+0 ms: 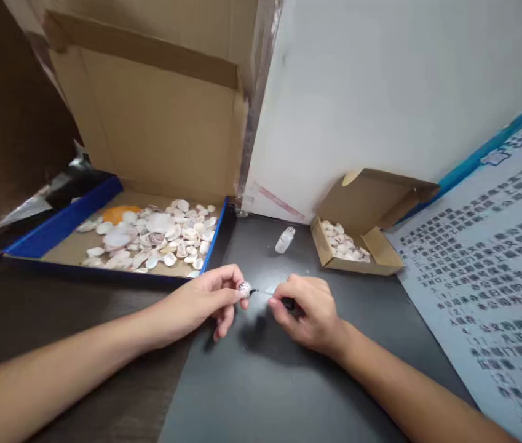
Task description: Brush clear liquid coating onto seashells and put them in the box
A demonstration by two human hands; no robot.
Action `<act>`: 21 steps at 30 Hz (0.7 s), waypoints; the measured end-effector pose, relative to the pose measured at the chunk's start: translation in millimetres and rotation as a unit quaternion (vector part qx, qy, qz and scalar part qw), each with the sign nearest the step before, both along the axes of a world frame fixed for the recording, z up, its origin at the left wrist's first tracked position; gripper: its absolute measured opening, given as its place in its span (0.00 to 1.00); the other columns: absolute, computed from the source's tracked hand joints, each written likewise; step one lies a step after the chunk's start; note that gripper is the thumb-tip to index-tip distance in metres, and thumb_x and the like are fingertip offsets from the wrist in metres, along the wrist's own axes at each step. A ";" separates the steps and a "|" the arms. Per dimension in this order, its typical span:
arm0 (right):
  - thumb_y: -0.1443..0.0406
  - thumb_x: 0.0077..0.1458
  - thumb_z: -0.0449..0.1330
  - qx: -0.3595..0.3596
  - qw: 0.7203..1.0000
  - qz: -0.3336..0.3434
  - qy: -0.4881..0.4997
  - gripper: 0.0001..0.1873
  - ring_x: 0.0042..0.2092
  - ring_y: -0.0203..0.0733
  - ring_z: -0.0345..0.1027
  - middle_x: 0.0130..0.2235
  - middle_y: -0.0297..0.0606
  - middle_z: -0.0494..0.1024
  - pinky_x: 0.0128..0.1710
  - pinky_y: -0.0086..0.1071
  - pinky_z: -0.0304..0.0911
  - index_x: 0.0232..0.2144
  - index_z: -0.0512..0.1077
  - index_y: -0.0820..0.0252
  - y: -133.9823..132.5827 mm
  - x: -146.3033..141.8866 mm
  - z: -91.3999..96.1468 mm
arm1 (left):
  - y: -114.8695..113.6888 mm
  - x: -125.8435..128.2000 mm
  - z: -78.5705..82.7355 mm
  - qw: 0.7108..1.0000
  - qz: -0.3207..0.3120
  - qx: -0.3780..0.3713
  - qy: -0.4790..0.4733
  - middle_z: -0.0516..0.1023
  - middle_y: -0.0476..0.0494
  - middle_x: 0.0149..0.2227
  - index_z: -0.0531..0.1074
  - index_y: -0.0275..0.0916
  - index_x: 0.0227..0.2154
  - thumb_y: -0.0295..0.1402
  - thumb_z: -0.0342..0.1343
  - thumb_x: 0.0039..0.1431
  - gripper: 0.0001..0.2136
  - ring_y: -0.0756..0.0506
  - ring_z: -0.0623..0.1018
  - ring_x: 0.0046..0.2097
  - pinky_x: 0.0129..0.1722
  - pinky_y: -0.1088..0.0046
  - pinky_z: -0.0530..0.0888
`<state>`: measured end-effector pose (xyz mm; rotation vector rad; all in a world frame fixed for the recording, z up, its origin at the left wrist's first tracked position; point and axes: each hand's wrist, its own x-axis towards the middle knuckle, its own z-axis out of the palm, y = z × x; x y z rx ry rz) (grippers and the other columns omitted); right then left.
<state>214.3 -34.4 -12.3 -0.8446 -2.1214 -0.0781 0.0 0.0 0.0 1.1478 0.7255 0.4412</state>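
My left hand [205, 301] pinches a small patterned shell [244, 288] between thumb and fingertips, just above the dark table. My right hand [309, 311] is closed on a thin black-handled tool [283, 301], perhaps a small brush, and its tip touches the shell. A small clear bottle [284, 239] stands on the table beyond both hands.
A blue-edged flat box [58, 224] holding several pale shells lies at the left. A small open cardboard box [371, 246] with more shells sits at the right. Large cardboard panels [150, 123] and a white wall rise behind. A printed blue-and-white sheet [486, 277] covers the right side.
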 end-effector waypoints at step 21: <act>0.67 0.62 0.55 -0.005 1.000 0.016 0.009 0.05 0.22 0.32 0.52 0.22 0.28 0.62 0.23 0.29 0.49 0.31 0.65 0.58 -1.5 -1.1 -0.7 | -2.7 -0.7 5.1 1.000 0.010 0.004 -0.003 0.73 0.52 0.31 0.59 0.39 0.30 0.36 0.55 0.57 0.10 0.56 0.70 0.19 0.19 0.79 0.67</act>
